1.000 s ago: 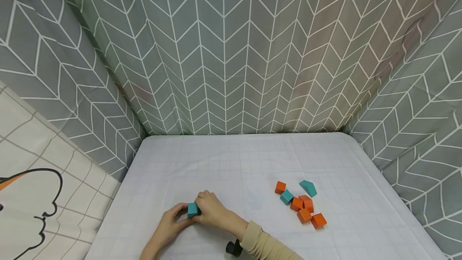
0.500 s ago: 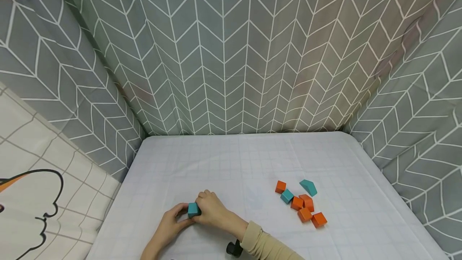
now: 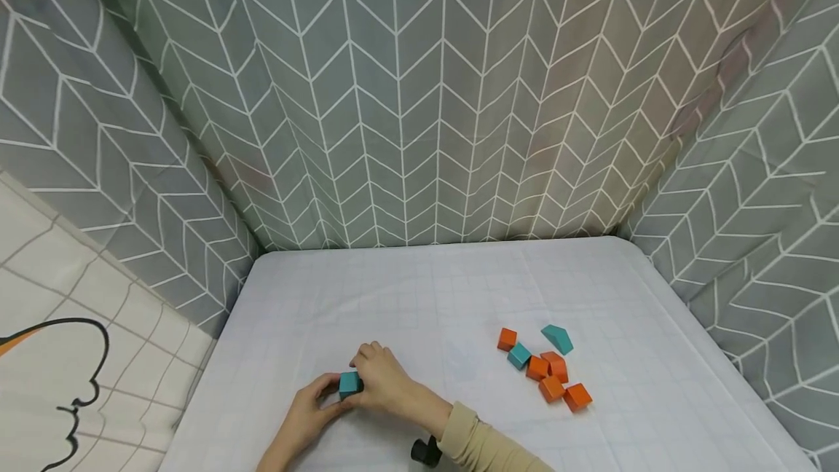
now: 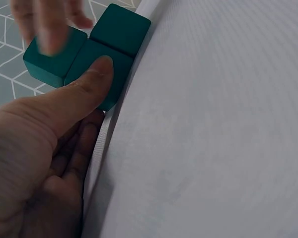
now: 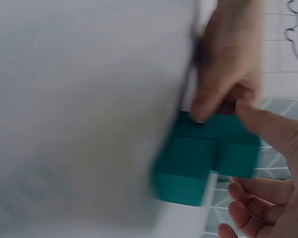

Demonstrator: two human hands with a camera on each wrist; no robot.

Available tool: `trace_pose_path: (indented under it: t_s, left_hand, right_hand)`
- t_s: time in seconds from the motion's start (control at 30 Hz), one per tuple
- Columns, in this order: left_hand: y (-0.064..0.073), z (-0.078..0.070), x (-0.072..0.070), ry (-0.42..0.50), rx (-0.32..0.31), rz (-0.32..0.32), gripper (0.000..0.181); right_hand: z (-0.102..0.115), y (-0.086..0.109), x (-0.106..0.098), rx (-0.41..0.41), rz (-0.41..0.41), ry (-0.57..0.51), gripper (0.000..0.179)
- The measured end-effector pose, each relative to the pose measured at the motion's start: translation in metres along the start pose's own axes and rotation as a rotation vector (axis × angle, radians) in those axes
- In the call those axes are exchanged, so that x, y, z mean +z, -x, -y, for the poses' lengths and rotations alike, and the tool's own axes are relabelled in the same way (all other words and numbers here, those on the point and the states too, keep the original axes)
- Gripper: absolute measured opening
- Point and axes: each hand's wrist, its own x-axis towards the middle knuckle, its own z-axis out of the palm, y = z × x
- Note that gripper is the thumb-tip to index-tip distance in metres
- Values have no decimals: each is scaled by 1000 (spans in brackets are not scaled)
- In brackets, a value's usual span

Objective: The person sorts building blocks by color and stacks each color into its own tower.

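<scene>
Three teal blocks stand together on the white table between the two hands; the left wrist view shows a middle block (image 4: 97,62), a side block (image 4: 64,54) and another block (image 4: 121,29). My left hand (image 3: 306,414) grips the middle one, thumb across its face and fingers behind. From the other side, my right hand (image 3: 390,388) has thumb and fingers around the side block; its fingers are blurred in the left wrist view. In the right wrist view, the teal blocks (image 5: 186,168) lie between my left hand (image 5: 233,64) and right hand (image 5: 273,198).
Several orange blocks (image 3: 551,388) lie loosely grouped to the right, with a teal cube (image 3: 519,355) and a teal wedge-like block (image 3: 557,339) among them. A black device (image 3: 426,451) sits at the right wrist. Grey patterned curtains (image 3: 419,93) surround the white table (image 3: 406,290).
Both hands stay nearly where they were around the teal blocks. A right fingertip shows a little farther from the block now. The head view has shifted slightly.
</scene>
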Motion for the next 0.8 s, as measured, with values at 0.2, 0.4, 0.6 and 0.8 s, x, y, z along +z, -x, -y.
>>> trace_pose_path:
  t_s: [0.2,0.4,0.6,0.8]
  left_hand:
    - [1,2,0,32,31,-3,43]
    - [-3,0,1,52,-23,-15,42]
    - [-3,-1,2,9,-18,-33,42]
    - [-1,2,3,-6,-65,-10,43]
  right_hand:
    - [3,-7,-43,-41,-99,-15,65]
    - [-15,-14,-83,16,-187,-28,63]
    - [-51,-6,-101,117,-262,-100,60]
    - [-93,25,-103,221,-371,-139,52]
